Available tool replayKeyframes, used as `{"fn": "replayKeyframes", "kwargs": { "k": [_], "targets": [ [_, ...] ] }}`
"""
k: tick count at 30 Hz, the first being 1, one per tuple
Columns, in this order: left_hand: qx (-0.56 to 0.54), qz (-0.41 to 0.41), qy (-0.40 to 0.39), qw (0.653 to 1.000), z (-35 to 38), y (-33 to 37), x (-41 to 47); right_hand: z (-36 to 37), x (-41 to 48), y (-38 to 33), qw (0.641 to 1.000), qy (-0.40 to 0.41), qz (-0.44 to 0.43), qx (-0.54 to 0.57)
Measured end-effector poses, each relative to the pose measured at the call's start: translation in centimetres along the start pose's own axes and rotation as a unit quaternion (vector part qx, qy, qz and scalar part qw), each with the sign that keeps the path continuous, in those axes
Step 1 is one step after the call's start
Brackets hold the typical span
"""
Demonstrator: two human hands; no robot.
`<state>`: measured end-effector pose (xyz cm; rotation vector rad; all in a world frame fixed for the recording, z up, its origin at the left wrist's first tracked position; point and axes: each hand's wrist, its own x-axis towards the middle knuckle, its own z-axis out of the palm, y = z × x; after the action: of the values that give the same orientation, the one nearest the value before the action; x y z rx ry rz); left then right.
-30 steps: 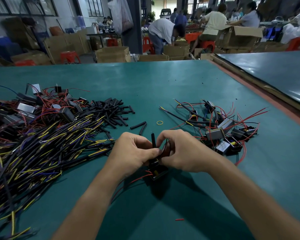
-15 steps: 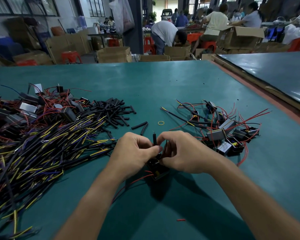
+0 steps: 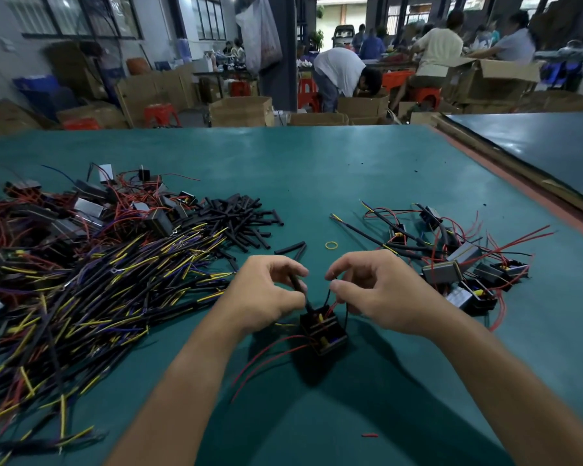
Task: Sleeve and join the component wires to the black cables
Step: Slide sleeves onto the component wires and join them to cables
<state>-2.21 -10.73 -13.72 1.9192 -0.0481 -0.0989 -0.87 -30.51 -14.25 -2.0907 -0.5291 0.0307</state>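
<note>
Component wires, thin red and black ones, rise from a small black component that sits on the surface at near centre, just below both hands. The right hand has its grip pinched on those component wires, while the left hand has its grip pinched on a black sleeve that slants down toward the component. This looks like the sleeving step on one unit; whether the sleeve is already over a wire I cannot tell, and no black cable appears joined to it yet. To the right lies a small cluster of units with cables attached, probably the finished share. To the left waits a far bigger heap of black cables with yellow ends, loose components and cut sleeves, so most of the job seems left. A yellow rubber band lies just beyond the hands. Past the green surface's far edge are cardboard boxes, red stools and people working in a dim workshop.
</note>
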Motion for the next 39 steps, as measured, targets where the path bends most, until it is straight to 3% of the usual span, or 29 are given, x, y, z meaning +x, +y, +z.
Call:
{"fn": "replayKeyframes", "kwargs": {
  "k": [6,10,14,17,27,31,39],
  "targets": [
    [-0.051,-0.047,0.092,0.993,-1.2,-0.8,0.8,-0.1,0.1,-0.1,0.999,0.007,0.024,0.043],
    [0.089,0.013,0.204,0.975,-1.7,-1.2,1.2,-0.3,0.0,-0.4,0.996,0.018,0.025,0.084],
    [0.254,0.013,0.2,0.946,-2.8,-0.7,2.9,-0.5,-0.2,-0.8,0.995,0.025,0.019,0.09],
    [0.319,0.003,0.172,0.932,-3.1,-0.1,4.7,-0.5,-0.1,-1.1,0.996,0.028,0.011,0.08],
    [0.37,0.016,0.174,0.912,-0.5,-1.2,8.5,-0.5,-0.1,-1.2,0.995,0.046,-0.002,0.089],
    [0.382,0.039,0.209,0.899,-0.3,-1.9,8.2,-0.7,-0.1,-1.0,0.997,0.042,0.0,0.069],
    [0.405,0.037,0.182,0.895,0.0,-2.5,9.2,-0.4,-0.2,-1.1,0.997,0.04,0.014,0.07]
  ]
}}
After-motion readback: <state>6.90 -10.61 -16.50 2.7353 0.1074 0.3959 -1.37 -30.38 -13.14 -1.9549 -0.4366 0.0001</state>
